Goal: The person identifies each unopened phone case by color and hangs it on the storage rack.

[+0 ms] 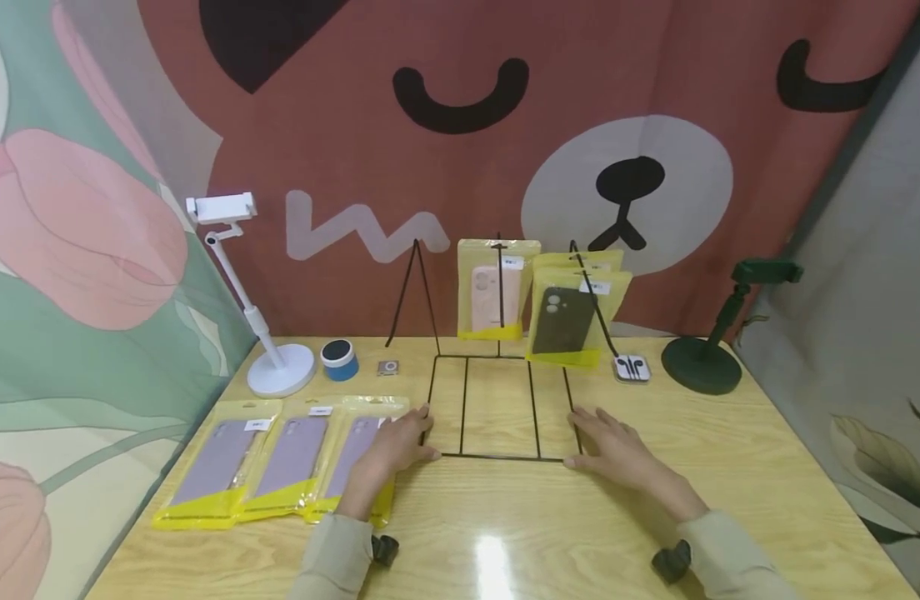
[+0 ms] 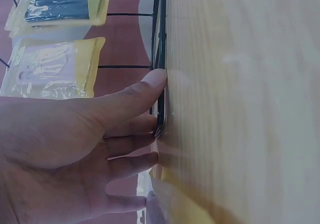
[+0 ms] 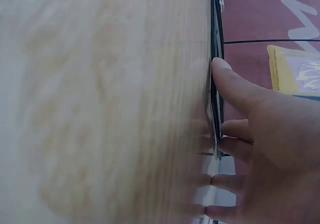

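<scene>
A black wire display rack (image 1: 499, 457) stands on the table, its base toward me. My left hand (image 1: 400, 442) touches the base's front left corner, fingers along the side wire and thumb at the front wire. In the left wrist view, the left thumb (image 2: 156, 78) lies on the black wire. At the front right corner my right hand (image 1: 617, 450) rests likewise, its thumb (image 3: 220, 64) against the wire in the right wrist view. From the rack hang a pink phone case in a yellow pouch (image 1: 496, 296) and a black phone case in another pouch (image 1: 563, 321), which partly hides one behind it.
Left of the rack lie three pouches with purple phone cases (image 1: 291, 458). Behind them are a white phone stand (image 1: 280, 371), a blue round jar (image 1: 340, 361) and a small square item (image 1: 388, 367). At right are boxed earphones (image 1: 632, 368) and a dark green stand (image 1: 702, 367).
</scene>
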Motion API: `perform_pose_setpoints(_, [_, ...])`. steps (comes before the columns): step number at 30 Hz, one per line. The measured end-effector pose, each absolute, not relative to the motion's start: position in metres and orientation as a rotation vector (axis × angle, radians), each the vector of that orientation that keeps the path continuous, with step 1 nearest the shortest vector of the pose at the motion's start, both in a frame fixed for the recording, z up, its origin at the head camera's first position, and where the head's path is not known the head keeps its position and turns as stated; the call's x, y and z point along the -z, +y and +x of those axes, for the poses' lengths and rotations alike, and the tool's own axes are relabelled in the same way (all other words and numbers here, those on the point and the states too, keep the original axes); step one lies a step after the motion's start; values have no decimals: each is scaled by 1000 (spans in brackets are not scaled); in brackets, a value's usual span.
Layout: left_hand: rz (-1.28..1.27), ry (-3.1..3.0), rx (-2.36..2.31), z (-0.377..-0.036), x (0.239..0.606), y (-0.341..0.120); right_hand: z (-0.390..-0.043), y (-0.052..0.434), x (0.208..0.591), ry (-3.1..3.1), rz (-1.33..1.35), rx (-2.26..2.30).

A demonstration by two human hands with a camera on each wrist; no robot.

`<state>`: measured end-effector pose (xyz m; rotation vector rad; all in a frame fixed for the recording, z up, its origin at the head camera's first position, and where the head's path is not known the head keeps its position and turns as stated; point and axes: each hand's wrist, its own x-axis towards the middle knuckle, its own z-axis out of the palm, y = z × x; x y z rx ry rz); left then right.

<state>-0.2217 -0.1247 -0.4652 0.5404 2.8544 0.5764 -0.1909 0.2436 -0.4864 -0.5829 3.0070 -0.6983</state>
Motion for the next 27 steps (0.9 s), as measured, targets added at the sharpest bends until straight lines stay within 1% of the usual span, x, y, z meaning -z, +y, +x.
perform_pose_setpoints(15, [569, 2911, -535, -223, 468, -123, -192, 243, 486, 3029, -594, 646])
perform_pose_setpoints(19, [614, 2956, -577, -219, 450, -131, -192, 244, 488, 3031, -612, 653])
perform_pose_setpoints(22, [605, 2964, -678, -215, 431, -156, -192, 245, 488, 3047, -613, 640])
perform_pose_setpoints(25, [536, 2994, -678, -211, 424, -199, -193, 246, 489, 3059, -616, 625])
perform_pose_setpoints(27, [487, 3031, -625, -211, 426, -235, -193, 247, 490, 3056, -606, 622])
